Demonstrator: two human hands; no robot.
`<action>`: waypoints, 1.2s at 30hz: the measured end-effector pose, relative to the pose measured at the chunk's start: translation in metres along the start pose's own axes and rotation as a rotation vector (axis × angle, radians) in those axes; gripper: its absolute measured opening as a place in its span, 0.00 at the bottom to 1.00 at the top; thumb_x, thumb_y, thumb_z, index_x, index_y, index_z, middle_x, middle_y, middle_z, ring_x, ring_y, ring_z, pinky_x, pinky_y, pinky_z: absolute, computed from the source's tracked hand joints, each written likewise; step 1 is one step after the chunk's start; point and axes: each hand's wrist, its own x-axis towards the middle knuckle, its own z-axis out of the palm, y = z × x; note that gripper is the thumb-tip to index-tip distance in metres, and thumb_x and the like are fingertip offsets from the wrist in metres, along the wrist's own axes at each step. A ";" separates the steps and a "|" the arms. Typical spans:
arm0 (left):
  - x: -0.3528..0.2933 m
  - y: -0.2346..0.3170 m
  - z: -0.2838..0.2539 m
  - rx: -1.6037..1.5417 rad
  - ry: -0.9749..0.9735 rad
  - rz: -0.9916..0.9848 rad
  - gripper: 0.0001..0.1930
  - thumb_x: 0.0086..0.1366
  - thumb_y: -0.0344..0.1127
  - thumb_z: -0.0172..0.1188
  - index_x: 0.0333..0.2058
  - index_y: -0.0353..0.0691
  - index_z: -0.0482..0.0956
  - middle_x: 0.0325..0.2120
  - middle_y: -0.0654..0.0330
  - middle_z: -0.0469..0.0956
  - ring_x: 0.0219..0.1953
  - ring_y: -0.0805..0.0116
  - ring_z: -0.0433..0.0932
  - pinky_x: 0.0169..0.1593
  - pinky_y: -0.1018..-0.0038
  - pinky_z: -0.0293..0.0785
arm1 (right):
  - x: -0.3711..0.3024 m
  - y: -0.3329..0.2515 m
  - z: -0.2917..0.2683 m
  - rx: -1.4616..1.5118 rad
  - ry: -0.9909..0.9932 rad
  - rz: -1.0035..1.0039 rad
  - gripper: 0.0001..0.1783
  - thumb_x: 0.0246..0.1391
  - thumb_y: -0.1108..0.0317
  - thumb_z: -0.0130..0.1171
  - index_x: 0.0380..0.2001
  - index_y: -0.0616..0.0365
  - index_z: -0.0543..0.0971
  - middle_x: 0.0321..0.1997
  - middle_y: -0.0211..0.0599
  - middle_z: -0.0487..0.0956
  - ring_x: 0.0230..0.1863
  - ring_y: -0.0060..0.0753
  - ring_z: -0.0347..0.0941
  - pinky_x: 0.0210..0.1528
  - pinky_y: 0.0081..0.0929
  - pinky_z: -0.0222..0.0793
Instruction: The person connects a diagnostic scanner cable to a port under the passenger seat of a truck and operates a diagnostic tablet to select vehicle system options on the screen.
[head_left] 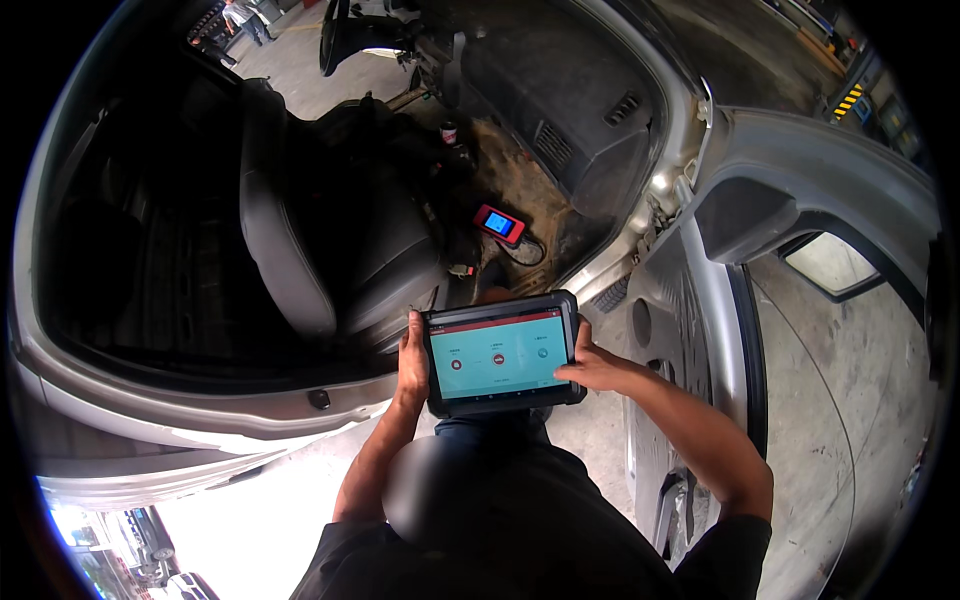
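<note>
A black rugged tablet [500, 404] is held level in front of me, its lit screen light teal with a red bar along the top and several round icons. My left hand [412, 358] grips its left edge, the fingers wrapped behind and hidden. On the opposite side, my right hand [596, 362] clasps the right edge, with its thumb over the lower right corner of the screen. Beyond the tablet, a red handheld device [500, 225] with a lit blue screen lies on the car's footwell floor, a dark cable beside it.
A silver car body [190, 425] surrounds the open doorway. The dark front seat [385, 240] is at left, the dashboard [560, 110] ahead. To my right stands the open door [690, 330] with its mirror [832, 264]. A can [448, 132] sits farther in. People [245, 20] stand far off.
</note>
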 end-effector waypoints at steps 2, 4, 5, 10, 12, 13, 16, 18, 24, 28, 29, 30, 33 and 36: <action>0.000 -0.001 -0.001 0.012 0.013 0.002 0.38 0.72 0.66 0.42 0.44 0.29 0.79 0.37 0.52 0.83 0.37 0.65 0.82 0.44 0.70 0.79 | 0.002 -0.002 -0.002 -0.020 -0.036 0.022 0.50 0.56 0.61 0.60 0.72 0.58 0.41 0.70 0.54 0.36 0.74 0.55 0.47 0.76 0.36 0.46; -0.002 0.002 0.000 0.034 0.011 0.017 0.38 0.72 0.66 0.41 0.44 0.29 0.79 0.37 0.51 0.83 0.37 0.65 0.82 0.44 0.70 0.79 | 0.001 -0.010 -0.007 0.043 -0.072 0.076 0.54 0.56 0.62 0.62 0.72 0.60 0.36 0.71 0.54 0.33 0.77 0.54 0.41 0.77 0.36 0.41; -0.003 0.004 0.001 0.046 0.009 0.024 0.38 0.72 0.66 0.41 0.44 0.29 0.79 0.37 0.51 0.83 0.37 0.65 0.82 0.44 0.70 0.79 | 0.000 -0.014 -0.008 0.066 -0.087 0.095 0.55 0.56 0.62 0.62 0.73 0.59 0.36 0.71 0.53 0.33 0.77 0.54 0.40 0.78 0.36 0.40; 0.003 -0.003 -0.004 0.025 0.001 0.013 0.39 0.72 0.67 0.42 0.45 0.28 0.79 0.37 0.51 0.83 0.37 0.65 0.82 0.44 0.70 0.79 | 0.002 -0.011 -0.008 -0.025 -0.123 0.068 0.53 0.57 0.61 0.62 0.73 0.60 0.38 0.72 0.52 0.32 0.78 0.53 0.37 0.78 0.37 0.38; 0.003 -0.003 -0.003 0.038 0.007 0.020 0.39 0.72 0.67 0.42 0.45 0.28 0.79 0.37 0.51 0.83 0.37 0.65 0.82 0.44 0.70 0.79 | 0.003 -0.003 -0.006 -0.057 -0.120 0.045 0.51 0.57 0.61 0.62 0.73 0.60 0.42 0.71 0.51 0.32 0.78 0.53 0.37 0.78 0.37 0.37; 0.001 0.000 -0.001 0.047 0.019 0.021 0.39 0.72 0.67 0.42 0.45 0.28 0.79 0.37 0.51 0.83 0.37 0.65 0.82 0.44 0.70 0.79 | 0.003 -0.005 -0.007 -0.038 -0.119 0.046 0.50 0.57 0.62 0.62 0.73 0.60 0.44 0.71 0.51 0.32 0.78 0.53 0.37 0.78 0.37 0.38; 0.000 0.001 0.000 0.049 0.033 0.019 0.39 0.72 0.67 0.42 0.44 0.28 0.79 0.37 0.51 0.83 0.37 0.65 0.82 0.44 0.70 0.79 | 0.000 -0.004 -0.003 0.037 -0.055 -0.002 0.38 0.56 0.59 0.58 0.69 0.49 0.60 0.67 0.55 0.41 0.75 0.60 0.39 0.78 0.38 0.38; 0.000 0.001 0.000 0.044 0.038 0.015 0.39 0.72 0.67 0.42 0.44 0.28 0.79 0.36 0.51 0.83 0.37 0.65 0.82 0.44 0.70 0.79 | -0.001 -0.002 -0.002 0.055 -0.033 -0.017 0.34 0.55 0.57 0.56 0.67 0.43 0.66 0.65 0.57 0.45 0.74 0.63 0.41 0.77 0.38 0.39; 0.001 -0.001 -0.002 0.043 0.023 0.005 0.39 0.72 0.67 0.41 0.44 0.28 0.79 0.37 0.51 0.83 0.37 0.65 0.82 0.44 0.70 0.79 | -0.004 -0.010 -0.005 0.028 -0.032 0.001 0.34 0.56 0.55 0.56 0.67 0.43 0.67 0.65 0.57 0.45 0.74 0.63 0.41 0.77 0.38 0.39; -0.001 0.001 0.001 0.021 0.027 0.011 0.39 0.72 0.67 0.41 0.45 0.28 0.79 0.37 0.51 0.83 0.38 0.65 0.82 0.45 0.70 0.79 | -0.004 -0.010 -0.005 0.027 -0.037 0.009 0.34 0.56 0.55 0.56 0.67 0.42 0.66 0.64 0.57 0.46 0.74 0.62 0.42 0.77 0.38 0.40; -0.001 0.001 0.001 0.022 0.027 0.008 0.39 0.72 0.67 0.41 0.45 0.28 0.79 0.37 0.51 0.83 0.38 0.65 0.82 0.45 0.70 0.79 | -0.003 -0.009 -0.004 0.029 -0.034 0.007 0.34 0.56 0.55 0.56 0.67 0.42 0.66 0.64 0.57 0.46 0.73 0.62 0.42 0.77 0.38 0.40; -0.001 0.002 0.002 0.023 0.025 0.011 0.39 0.72 0.67 0.41 0.45 0.28 0.79 0.37 0.51 0.83 0.38 0.65 0.82 0.45 0.70 0.79 | -0.003 -0.008 -0.004 0.032 -0.030 0.013 0.35 0.56 0.56 0.56 0.68 0.43 0.66 0.64 0.57 0.46 0.73 0.62 0.43 0.77 0.38 0.41; -0.002 0.002 0.002 0.019 0.023 0.017 0.39 0.72 0.68 0.42 0.45 0.28 0.79 0.38 0.51 0.83 0.38 0.65 0.82 0.45 0.70 0.79 | -0.004 -0.014 -0.006 0.063 -0.018 0.019 0.37 0.55 0.57 0.56 0.69 0.44 0.63 0.63 0.57 0.46 0.73 0.63 0.44 0.76 0.38 0.42; 0.001 -0.002 -0.001 0.009 0.018 0.022 0.40 0.71 0.68 0.42 0.45 0.28 0.78 0.38 0.52 0.83 0.38 0.65 0.82 0.46 0.71 0.79 | -0.004 -0.013 -0.005 0.099 -0.006 0.011 0.39 0.55 0.59 0.57 0.70 0.45 0.61 0.63 0.57 0.46 0.73 0.63 0.45 0.76 0.38 0.44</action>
